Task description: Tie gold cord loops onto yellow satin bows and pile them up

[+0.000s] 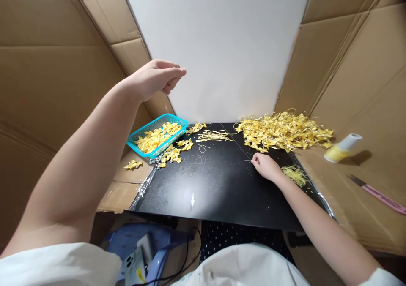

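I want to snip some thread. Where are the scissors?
In the head view, the scissors lie at far right on the cardboard, nearer the wearer than the spool.

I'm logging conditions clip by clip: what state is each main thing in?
Left hand: raised, fingers curled.
Right hand: pinching a thin strand.
Teal basket: holding yellow bows.
Bow heap: loose, piled.
Yellow cords: laid roughly parallel.
Spool: upright, partly wound.
Scissors: lying flat.
Phone: camera side up.
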Action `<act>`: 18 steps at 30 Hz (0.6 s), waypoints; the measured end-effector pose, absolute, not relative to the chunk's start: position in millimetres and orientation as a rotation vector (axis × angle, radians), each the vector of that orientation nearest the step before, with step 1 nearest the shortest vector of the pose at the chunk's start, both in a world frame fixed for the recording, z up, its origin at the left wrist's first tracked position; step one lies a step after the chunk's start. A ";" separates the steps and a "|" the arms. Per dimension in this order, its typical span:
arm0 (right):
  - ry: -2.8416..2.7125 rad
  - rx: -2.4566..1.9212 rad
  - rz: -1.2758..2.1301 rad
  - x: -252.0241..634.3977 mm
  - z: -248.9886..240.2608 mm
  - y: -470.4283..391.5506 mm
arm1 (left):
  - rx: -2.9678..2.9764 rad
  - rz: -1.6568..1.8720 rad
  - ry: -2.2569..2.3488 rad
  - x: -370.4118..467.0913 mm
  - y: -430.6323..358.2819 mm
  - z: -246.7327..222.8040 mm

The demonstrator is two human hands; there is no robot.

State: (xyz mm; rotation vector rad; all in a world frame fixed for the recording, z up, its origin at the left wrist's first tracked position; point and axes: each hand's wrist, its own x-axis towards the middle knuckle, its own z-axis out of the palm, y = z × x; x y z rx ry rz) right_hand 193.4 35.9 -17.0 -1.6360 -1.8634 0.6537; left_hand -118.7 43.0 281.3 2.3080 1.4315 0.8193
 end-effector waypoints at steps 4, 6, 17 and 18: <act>-1.905 -1.562 0.650 199.3 -0.1 41.0 | 2.363 0.762 1.463 -118.1 36.8 292.6; -1.865 -1.529 0.605 203.3 14.3 44.4 | 2.336 0.750 1.465 -114.6 34.5 297.2; -1.614 -0.669 1.032 96.0 155.9 48.6 | 2.207 0.645 1.345 -68.3 49.4 283.0; -1.592 -0.619 1.136 85.8 166.1 51.1 | 2.204 0.618 1.314 -65.9 50.4 278.9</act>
